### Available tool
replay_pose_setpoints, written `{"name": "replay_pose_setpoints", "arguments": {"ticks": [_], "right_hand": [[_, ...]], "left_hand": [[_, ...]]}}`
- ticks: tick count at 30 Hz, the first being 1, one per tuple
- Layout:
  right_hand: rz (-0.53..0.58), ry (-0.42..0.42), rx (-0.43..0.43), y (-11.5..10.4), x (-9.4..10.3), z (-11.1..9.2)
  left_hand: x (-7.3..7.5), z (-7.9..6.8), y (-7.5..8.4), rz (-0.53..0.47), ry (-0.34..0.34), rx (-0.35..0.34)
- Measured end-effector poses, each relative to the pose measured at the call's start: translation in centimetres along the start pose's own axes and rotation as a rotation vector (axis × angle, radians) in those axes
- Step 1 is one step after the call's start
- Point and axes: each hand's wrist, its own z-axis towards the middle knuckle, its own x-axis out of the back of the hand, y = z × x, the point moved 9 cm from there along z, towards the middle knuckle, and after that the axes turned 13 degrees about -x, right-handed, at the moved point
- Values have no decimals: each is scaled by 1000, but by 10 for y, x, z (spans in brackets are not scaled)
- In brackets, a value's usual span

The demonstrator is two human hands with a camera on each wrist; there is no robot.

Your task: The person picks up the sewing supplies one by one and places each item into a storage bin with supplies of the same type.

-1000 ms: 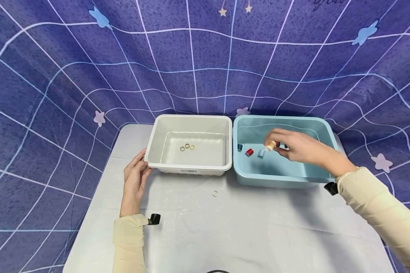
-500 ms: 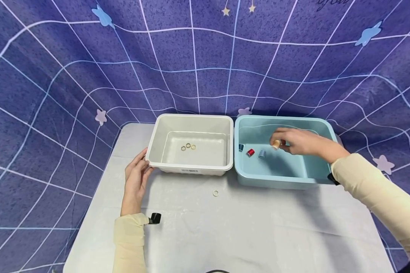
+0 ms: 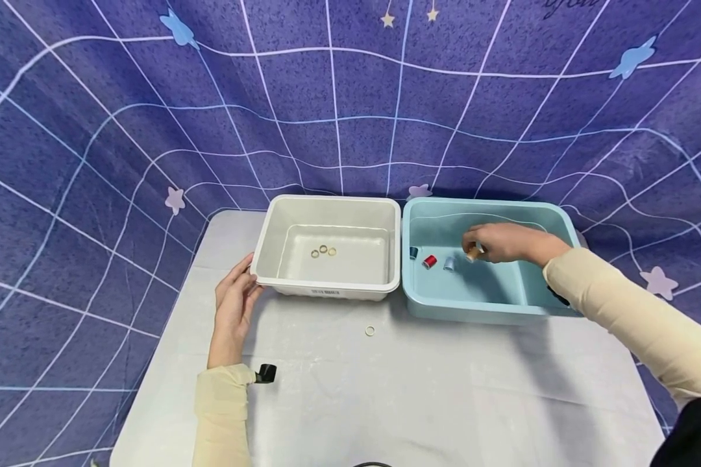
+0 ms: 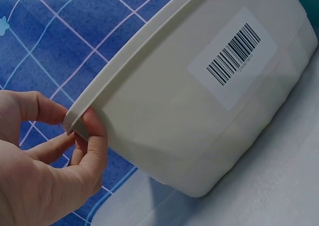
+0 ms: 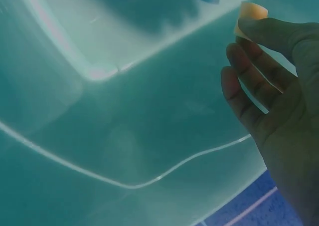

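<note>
My right hand reaches down inside the light blue bin, pinching a pale orange thread spool between thumb and fingertips. Left of it on the bin floor lie a light blue spool, a red spool and a dark teal spool. At the near left corner of the off-white bin, my left hand grips the rim, fingers and thumb on either side of the lip. Three gold-coloured rings rest together on the off-white bin's floor.
Both bins stand side by side at the back of a white-covered table. A single pale ring lies on the cloth in front of them. Behind rises a purple-blue curtain with a grid pattern. A dark cable shows at the near edge.
My right hand has moved slightly right and lower into the light blue bin, still pinching the pale orange spool. My left hand stays at the off-white bin's corner. The head view shifts a little.
</note>
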Motion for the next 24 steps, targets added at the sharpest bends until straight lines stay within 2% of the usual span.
{"name": "replay_pose_setpoints", "arguments": {"ticks": [7,14,24], "right_hand": [[26,-50,25,11,-21,23],[55,-59,73,20,-41,33],[42,-70,38,27,-58,42]], "left_hand": [[0,2,1,12,2,-9],[0,3,-1,20,-4,-3],[-1,2,1,1,-23,-23]]}}
